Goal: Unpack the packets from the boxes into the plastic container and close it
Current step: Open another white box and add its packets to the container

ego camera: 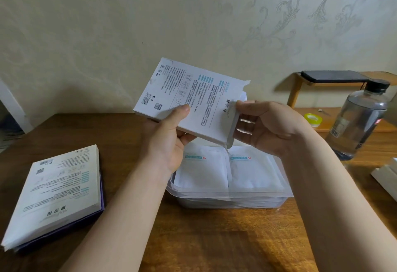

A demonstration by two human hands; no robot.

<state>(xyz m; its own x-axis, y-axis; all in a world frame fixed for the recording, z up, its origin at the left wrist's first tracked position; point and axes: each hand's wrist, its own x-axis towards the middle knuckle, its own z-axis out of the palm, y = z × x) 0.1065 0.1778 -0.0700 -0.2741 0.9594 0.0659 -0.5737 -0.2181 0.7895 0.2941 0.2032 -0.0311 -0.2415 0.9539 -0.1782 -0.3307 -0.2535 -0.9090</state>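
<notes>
I hold a flat white printed box tilted above the clear plastic container. My left hand grips its lower edge, thumb on the printed face. My right hand pinches the box's open right end, where a torn flap sticks up and white packet edges show. Two white packets with teal labels lie side by side on top in the container, which stands without a lid on the wooden table.
A second white box lies on a dark purple one at the left front. At the right stand a clear bottle with a black cap, a yellow tape roll, and a wooden shelf bearing a black phone.
</notes>
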